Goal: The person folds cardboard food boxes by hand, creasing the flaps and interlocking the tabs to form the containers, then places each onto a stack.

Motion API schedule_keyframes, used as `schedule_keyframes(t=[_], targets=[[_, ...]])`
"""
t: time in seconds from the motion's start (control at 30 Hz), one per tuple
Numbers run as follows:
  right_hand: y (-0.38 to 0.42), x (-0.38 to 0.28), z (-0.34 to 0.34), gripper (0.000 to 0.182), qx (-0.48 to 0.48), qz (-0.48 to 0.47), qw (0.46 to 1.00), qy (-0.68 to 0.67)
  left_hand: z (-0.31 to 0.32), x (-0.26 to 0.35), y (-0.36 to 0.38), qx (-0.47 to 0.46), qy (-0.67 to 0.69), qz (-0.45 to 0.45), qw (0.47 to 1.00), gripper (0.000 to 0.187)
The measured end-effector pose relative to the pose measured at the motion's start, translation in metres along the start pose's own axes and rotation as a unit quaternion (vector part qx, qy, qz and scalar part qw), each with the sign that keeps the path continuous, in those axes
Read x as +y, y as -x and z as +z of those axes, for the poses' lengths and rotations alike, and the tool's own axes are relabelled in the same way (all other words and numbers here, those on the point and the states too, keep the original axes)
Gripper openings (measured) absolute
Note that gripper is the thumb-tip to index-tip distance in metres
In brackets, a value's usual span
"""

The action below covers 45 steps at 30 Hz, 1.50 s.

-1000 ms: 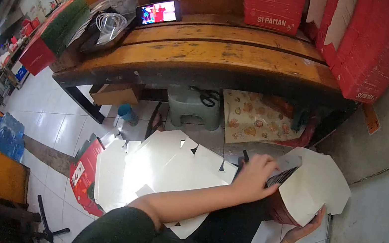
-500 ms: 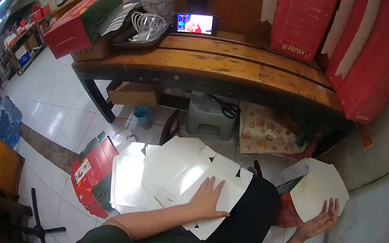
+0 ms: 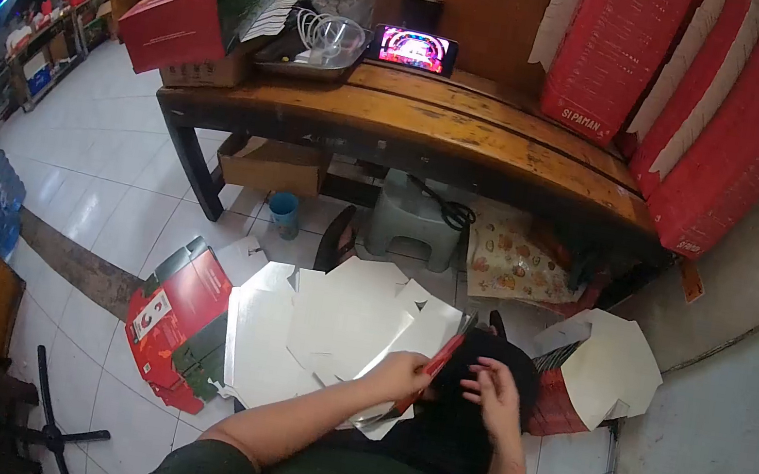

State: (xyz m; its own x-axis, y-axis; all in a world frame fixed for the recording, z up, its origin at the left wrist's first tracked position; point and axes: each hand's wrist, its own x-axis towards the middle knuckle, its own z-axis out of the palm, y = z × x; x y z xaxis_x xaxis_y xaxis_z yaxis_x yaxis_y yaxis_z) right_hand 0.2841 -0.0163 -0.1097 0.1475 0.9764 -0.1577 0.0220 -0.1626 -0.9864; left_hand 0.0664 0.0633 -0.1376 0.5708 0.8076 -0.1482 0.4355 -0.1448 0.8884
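Observation:
A flat cardboard box blank point(image 3: 353, 316), white side up, lies across my lap. My left hand point(image 3: 400, 377) is closed on its right-hand edge, where a flap with a red outer face point(image 3: 445, 355) is folded upward. My right hand point(image 3: 495, 397) hovers over my black-clad knee, just right of that flap, with its fingers apart and slightly bent, holding nothing. Another white-faced blank point(image 3: 263, 328) shows beneath or beside the first, to its left. To the right of my knee stands a stack of box blanks point(image 3: 611, 365), white on top with red sides.
Red and green printed cardboard point(image 3: 181, 320) lies on the tiles at left. Ahead is a wooden bench point(image 3: 415, 130) bearing a lit phone point(image 3: 414, 50), a tray point(image 3: 308, 60) and red boxes point(image 3: 613, 56). Below it are a grey stool point(image 3: 415, 228), scissors point(image 3: 448, 208) and a blue cup point(image 3: 284, 213).
My left hand went from lying flat on the blank to gripping its right edge, and that flap now stands folded up. My right hand moved left from the stack to above my knee.

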Motion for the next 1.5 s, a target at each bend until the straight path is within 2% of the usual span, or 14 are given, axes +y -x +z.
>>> schedule_keyframes(t=[0.17,0.27,0.37,0.47,0.57,0.7,0.8,0.9,1.0,1.1,1.23,1.3,1.43,1.5], targets=[[0.007,-0.023,0.055,0.053,-0.028,-0.005,1.0,0.004,-0.011,-0.025,0.006,-0.007,0.306,-0.13,0.943,0.035],[0.008,-0.032,0.06,0.059,0.128,-0.282,0.856,0.414,-0.022,-0.016,0.013,0.004,0.358,-0.148,0.922,0.034],[0.011,-0.05,0.053,0.062,0.124,-0.31,0.829,0.448,-0.03,0.009,0.03,0.03,0.403,-0.101,0.909,0.032],[0.014,-0.051,0.053,0.063,0.018,-0.214,0.964,0.154,-0.04,0.044,0.053,0.057,0.222,0.066,0.971,0.032],[0.025,-0.075,0.074,0.062,-0.007,-0.17,0.979,-0.116,-0.046,0.086,0.072,-0.029,0.121,0.183,0.975,0.041],[0.02,-0.077,0.063,0.051,0.07,-0.244,0.967,-0.021,-0.046,0.102,0.078,-0.014,0.147,0.239,0.96,0.062],[0.03,-0.099,0.054,0.044,0.012,-0.346,0.938,0.027,-0.059,0.088,0.074,-0.049,0.425,0.126,0.895,0.089],[0.033,-0.122,0.046,0.035,-0.027,-0.545,0.813,0.203,-0.085,0.107,0.095,-0.027,0.665,0.181,0.724,0.076],[0.047,-0.143,0.045,0.029,-0.078,-0.616,0.735,0.273,-0.099,0.119,0.116,-0.008,0.749,0.091,0.657,0.063],[0.06,-0.136,0.042,0.025,-0.109,-0.553,0.809,0.167,-0.105,0.134,0.119,0.039,0.574,0.042,0.817,0.056],[0.056,-0.122,0.065,0.017,0.007,-0.499,0.853,-0.151,-0.078,0.127,0.113,0.089,0.61,0.109,0.78,0.054],[0.052,-0.109,0.062,0.014,0.104,-0.486,0.86,-0.116,-0.072,0.127,0.112,0.103,0.569,0.131,0.805,0.048],[0.049,-0.145,0.048,0.027,0.04,-0.502,0.821,0.271,-0.064,0.127,0.109,0.067,0.541,0.121,0.83,0.042],[0.044,-0.141,0.043,0.036,-0.004,-0.492,0.828,0.27,-0.064,0.124,0.107,0.075,0.507,0.076,0.855,0.041]])
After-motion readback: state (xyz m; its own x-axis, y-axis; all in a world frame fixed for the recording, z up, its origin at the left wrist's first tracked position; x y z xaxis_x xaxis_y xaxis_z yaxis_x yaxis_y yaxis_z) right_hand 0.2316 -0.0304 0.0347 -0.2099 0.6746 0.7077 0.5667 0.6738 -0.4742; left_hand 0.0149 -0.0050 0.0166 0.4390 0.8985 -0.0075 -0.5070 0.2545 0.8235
